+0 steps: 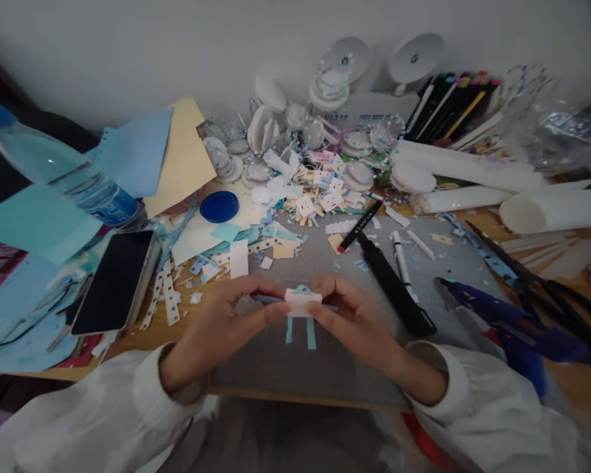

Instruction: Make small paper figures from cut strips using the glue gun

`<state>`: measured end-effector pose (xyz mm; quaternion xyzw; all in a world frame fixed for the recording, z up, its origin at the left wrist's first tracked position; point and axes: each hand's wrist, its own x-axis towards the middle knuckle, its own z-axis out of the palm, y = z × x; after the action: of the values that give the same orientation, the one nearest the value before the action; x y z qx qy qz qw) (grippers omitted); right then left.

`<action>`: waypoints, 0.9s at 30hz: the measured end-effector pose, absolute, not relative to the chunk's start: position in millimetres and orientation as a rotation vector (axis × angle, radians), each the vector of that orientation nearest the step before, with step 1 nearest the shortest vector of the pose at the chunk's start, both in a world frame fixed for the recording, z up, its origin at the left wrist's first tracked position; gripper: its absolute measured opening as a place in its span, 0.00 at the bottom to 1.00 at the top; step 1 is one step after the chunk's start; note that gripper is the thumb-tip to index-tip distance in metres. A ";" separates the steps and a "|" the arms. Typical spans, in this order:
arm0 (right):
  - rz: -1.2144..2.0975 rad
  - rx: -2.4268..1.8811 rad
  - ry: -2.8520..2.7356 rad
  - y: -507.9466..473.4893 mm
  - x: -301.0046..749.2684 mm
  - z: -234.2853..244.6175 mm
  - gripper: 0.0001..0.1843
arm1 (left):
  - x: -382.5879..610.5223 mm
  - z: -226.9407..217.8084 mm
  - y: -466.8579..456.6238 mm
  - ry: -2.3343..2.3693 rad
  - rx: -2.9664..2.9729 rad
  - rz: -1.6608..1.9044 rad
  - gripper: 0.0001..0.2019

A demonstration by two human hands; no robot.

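Observation:
Both hands meet over a grey cutting mat (325,263), pinching a small white paper piece (303,303) with light blue paper strips hanging below it. My left hand (226,322) grips its left side with fingertips closed. My right hand (354,315) grips its right side the same way. A thin blue strip or tool runs across behind the piece; I cannot make out which. White sleeves cover both wrists.
A black phone (113,281) and a water bottle (64,177) lie left. A blue lid (219,206), paper scraps and small paper figures (320,194) fill the back. Black markers (391,286), a blue glue gun (502,318), scissors (536,279) and white rolls (551,209) lie right.

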<state>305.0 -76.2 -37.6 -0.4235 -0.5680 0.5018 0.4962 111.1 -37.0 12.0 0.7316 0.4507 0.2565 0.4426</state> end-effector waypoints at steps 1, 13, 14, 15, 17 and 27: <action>1.208 -0.992 -1.389 -76.7 305.1 -37.1 0.12 | 110.9 13.1 -38.5 1.135 1.866 0.645 0.07; 1.446 -1.073 -1.307 -74.9 312.5 -34.1 0.13 | 110.3 25.8 -38.2 1.135 2.019 0.608 0.06; 1.442 -1.074 -1.306 -74.4 313.0 -35.0 0.13 | 107.4 28.0 -37.5 1.160 2.029 0.609 0.05; 1.434 -1.072 -1.313 -74.1 313.2 -35.9 0.13 | 104.9 29.5 -37.1 1.176 2.036 0.605 0.05; 1.432 -1.052 -1.334 -74.1 313.2 -37.8 0.13 | 101.9 30.3 -36.8 1.181 2.039 0.591 0.05; 1.167 -1.146 -1.777 -71.2 315.4 -41.5 0.09 | 110.2 7.2 -44.8 1.113 1.977 0.591 0.05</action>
<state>315.4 -71.2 -41.5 -0.4435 -0.6878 0.4516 0.3553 110.2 -44.8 7.2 0.7772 0.4376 0.2323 0.3879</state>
